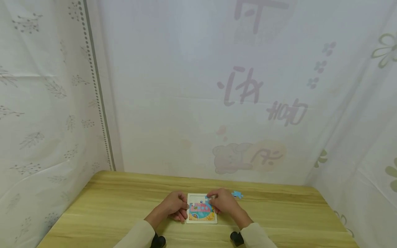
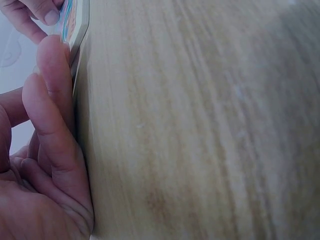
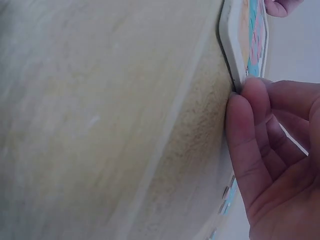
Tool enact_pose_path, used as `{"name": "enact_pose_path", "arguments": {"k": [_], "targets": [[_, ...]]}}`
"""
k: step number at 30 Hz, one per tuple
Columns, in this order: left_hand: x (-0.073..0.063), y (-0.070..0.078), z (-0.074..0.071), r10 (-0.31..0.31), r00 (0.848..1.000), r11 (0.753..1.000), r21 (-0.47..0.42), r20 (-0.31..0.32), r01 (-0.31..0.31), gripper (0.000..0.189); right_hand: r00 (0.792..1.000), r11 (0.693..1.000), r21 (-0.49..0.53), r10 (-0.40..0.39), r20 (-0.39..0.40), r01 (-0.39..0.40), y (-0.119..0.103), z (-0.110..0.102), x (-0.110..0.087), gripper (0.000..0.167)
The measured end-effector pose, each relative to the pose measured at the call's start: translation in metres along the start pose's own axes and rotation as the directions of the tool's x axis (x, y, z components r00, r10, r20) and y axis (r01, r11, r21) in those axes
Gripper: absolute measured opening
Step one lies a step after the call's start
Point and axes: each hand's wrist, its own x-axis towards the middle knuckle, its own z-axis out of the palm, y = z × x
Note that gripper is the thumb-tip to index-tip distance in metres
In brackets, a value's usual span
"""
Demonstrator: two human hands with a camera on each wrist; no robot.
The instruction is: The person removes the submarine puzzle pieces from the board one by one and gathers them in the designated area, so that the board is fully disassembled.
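A square jigsaw puzzle board (image 1: 201, 222) with a pale frame lies on the table between both hands. Pink, teal and orange pieces fill its lower part, while a pale bare patch shows at its upper left. My left hand (image 1: 177, 206) grips the board's left edge, thumb at the rim and lower fingers along its side. At the upper right of the board, my right hand (image 1: 224, 200) pinches a blue puzzle piece (image 1: 210, 198) between thumb and index finger, largely hidden by them. In the right wrist view, other right fingertips (image 3: 240, 107) touch the frame's edge.
A loose blue puzzle piece (image 1: 237, 194) lies on the wooden table (image 1: 279, 210), right of the right hand. Printed white curtains (image 1: 167, 103) hang behind the table and along both sides.
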Motion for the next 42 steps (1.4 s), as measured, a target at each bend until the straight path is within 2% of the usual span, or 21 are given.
{"name": "enact_pose_path", "arguments": {"k": [5,15,28,37,42], "targets": [[-0.0013,-0.0005,-0.0001,0.023,1.0,1.0,0.01,-0.006,-0.023,0.011,1.0,0.998,-0.066,-0.019,-0.002,0.019,-0.0043,0.0006,-0.0011,0.023],[-0.0005,-0.0018,-0.0033,0.034,0.999,0.999,0.021,-0.01,-0.034,0.011,0.999,0.997,-0.073,-0.02,0.028,0.022,-0.0063,0.0008,0.0034,0.025],[0.0006,-0.0012,0.0003,0.051,0.999,0.998,0.022,-0.011,-0.051,0.012,0.999,1.0,-0.016,0.006,0.048,-0.005,-0.004,-0.003,0.0029,0.019],[-0.0007,-0.0017,0.0011,0.046,0.999,0.999,0.012,-0.002,-0.046,0.012,0.997,0.999,0.045,-0.016,0.069,0.013,-0.0031,-0.0026,0.0024,0.023],[-0.0019,-0.0025,0.0014,0.044,0.999,0.999,0.007,0.0,-0.044,0.012,0.998,0.999,0.031,-0.044,0.033,0.043,-0.0013,0.0003,0.0003,0.025]]}}
